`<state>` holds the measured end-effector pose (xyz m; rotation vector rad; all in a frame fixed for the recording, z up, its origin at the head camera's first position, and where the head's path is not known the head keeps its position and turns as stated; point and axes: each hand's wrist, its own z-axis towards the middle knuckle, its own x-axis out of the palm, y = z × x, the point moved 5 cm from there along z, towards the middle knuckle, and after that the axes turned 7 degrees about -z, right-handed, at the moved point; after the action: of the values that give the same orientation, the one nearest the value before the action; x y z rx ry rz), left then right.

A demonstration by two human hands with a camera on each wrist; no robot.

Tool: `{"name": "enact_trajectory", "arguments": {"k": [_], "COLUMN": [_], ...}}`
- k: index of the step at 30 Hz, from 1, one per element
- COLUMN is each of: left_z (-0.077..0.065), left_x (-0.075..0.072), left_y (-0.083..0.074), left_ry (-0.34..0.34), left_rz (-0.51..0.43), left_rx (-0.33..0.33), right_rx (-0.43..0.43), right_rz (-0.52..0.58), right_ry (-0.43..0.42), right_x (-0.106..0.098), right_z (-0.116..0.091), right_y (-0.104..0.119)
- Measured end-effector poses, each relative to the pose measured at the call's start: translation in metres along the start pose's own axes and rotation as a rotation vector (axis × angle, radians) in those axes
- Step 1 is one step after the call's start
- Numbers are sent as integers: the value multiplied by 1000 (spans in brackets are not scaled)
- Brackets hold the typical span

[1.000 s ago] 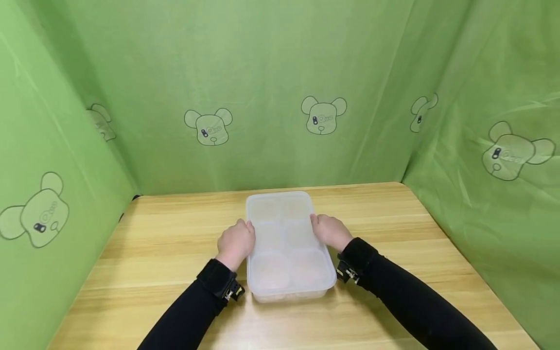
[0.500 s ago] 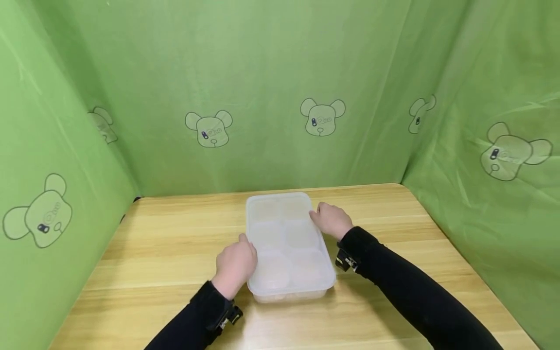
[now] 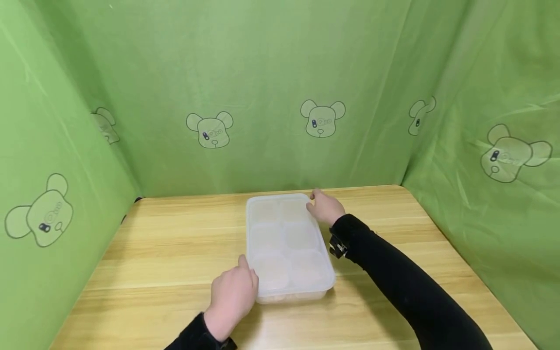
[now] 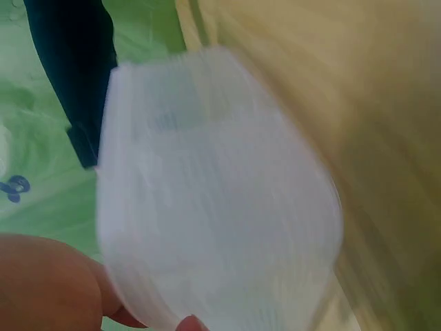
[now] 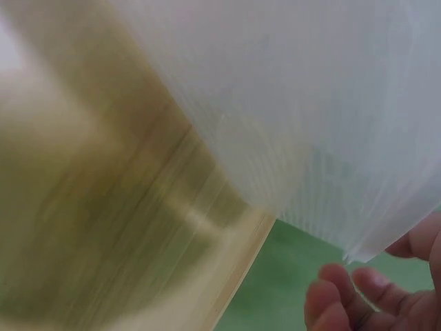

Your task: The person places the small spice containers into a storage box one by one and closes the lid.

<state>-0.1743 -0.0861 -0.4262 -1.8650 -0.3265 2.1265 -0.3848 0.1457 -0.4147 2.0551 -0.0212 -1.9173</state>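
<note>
A frosted, translucent plastic food storage container (image 3: 284,243) with a lid lies on the wooden table, its several compartments faintly showing through. My left hand (image 3: 232,296) is at its near left edge, index finger extended along the rim. In the left wrist view a fingertip (image 4: 191,323) overlaps the container's blurred side; whether the hand pinches the rim cannot be made out. Up at the far right corner, my right hand (image 3: 326,206) has its thumb at the lid's edge. The right wrist view shows that hand's fingers (image 5: 324,300) loosely bent below the corner, apart from it.
The pale wooden table (image 3: 175,233) extends on both sides of the container. Green cloth (image 3: 262,63) with bear-head outlines encloses the table at the back and sides. The right sleeve (image 3: 393,272) crosses the table's right front.
My left hand has slid toward me along the container's left edge. My right hand has moved away from me to the far right corner. The container has stayed in place.
</note>
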Motion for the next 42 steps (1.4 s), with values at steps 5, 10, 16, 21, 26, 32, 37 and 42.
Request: {"name": "enact_trajectory", "arguments": {"k": [5,10,16,21,26,32,37,42], "left_z": [-19,-25,-24,-23,-21,-17,-11,-4], "left_x": [-5,-5,0,-1,-1,-4,-7,-11], "left_y": [-6,-9,-8,-6,-2,4,11,19], "left_ry": [-49,-97,-109,-126,-98,-84,-97,-106], "left_rz": [7,-2,-34,-56,-99,-169,-215,-232], "left_rx": [71,100,89,88,72,49,37,22], "right_rx": [-37,-43,-74,-76,-83,-88,-74,-61], "right_rz": [28,54,35,12,-2,-17,22,73], "right_ry": [7,43,44,24,30,42,67,98], "right_x": [0,4,9,11,12,9,4,0], "right_z": [15,28,35,37,38,34,23,10], "right_y": [2,1,0,0,-3,-11,-19,-31]}}
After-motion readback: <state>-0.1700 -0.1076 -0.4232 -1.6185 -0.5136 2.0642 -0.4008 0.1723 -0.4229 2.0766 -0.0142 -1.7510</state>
